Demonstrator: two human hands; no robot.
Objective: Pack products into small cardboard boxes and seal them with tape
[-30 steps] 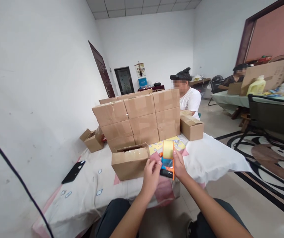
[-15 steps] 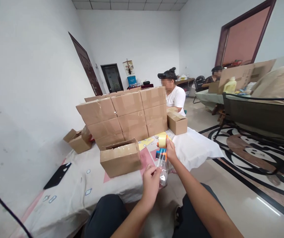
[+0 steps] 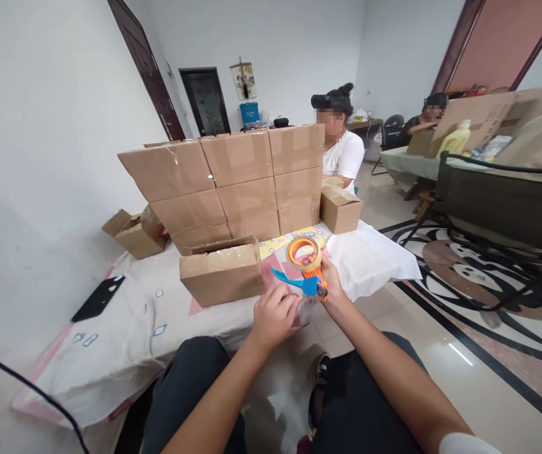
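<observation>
My right hand is closed round the orange handle of a tape dispenser with a blue part and a roll of clear tape. The roll's round side faces me, over the front edge of the table. Just left of the blue part, my left hand has its fingers curled together. What they hold is hidden, though something clear and shiny shows beside the fingertips. An open-topped cardboard box stands on the cloth to the left of the dispenser.
Behind the open box rises a stack of several taped cartons. Another carton stands at its right, and an open box at its left. A black flat object lies on the tablecloth. A person in white sits behind the stack.
The dispenser in my right hand has turned, so the roll's ring and blue part now show. The tape strands stretched down to my left hand are no longer clearly visible. The view has shifted.
</observation>
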